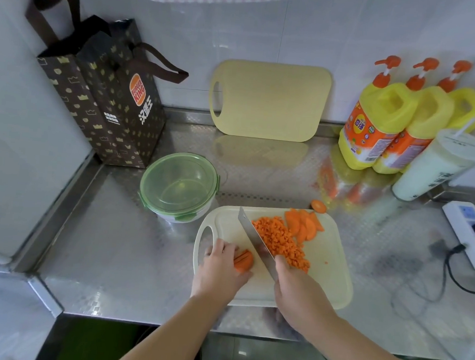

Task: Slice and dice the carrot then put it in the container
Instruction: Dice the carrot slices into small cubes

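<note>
Much of the carrot lies diced (pixel 280 240) on the cutting board (pixel 328 270), slices (pixel 303 225) and a left-hand-held (pixel 222 266) chunk (pixel 244 261) remain, the right hand (pixel 296 282) grips the knife (pixel 254 240), and the container (pixel 178 187) sits lidded.

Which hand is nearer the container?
Left. The left hand holds a carrot piece just in front of the container; the right hand grips the knife farther right.

Left hand (pixel 220 265) holds a carrot piece (pixel 244 260) on the cutting board (pixel 331 273). Right hand (pixel 296 285) grips the cleaver (pixel 254 243), its blade between that piece and the diced pile (pixel 278 241). Uncut slices (pixel 303 223) lie at the far edge. The lidded container (pixel 178 187) stands just left of the board.
</note>
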Demonstrator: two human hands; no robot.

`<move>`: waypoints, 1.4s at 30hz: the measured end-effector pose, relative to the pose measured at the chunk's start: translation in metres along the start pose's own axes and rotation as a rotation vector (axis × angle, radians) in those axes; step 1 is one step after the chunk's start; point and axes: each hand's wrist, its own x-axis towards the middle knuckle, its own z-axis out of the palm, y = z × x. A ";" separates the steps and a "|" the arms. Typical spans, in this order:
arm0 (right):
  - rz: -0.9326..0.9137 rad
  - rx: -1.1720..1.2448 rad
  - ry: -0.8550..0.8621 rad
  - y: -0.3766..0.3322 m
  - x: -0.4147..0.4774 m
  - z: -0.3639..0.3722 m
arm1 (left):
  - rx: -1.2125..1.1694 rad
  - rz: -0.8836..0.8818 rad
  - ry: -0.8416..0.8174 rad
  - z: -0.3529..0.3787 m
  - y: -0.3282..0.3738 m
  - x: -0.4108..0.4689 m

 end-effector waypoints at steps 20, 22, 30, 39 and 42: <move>-0.042 -0.170 -0.073 -0.012 -0.018 -0.005 | -0.117 0.134 0.135 0.012 -0.007 -0.004; -0.047 -0.172 -0.074 -0.011 -0.018 -0.005 | -0.124 0.138 0.146 0.013 -0.007 -0.004; -0.046 -0.194 -0.077 -0.009 -0.019 -0.006 | -0.098 0.158 0.187 0.015 -0.007 -0.007; -0.068 -0.211 -0.098 -0.011 -0.020 -0.011 | -0.077 0.150 0.191 0.015 -0.005 -0.006; -0.065 -0.207 -0.118 -0.011 -0.017 -0.011 | -0.073 0.132 0.195 0.014 -0.003 -0.006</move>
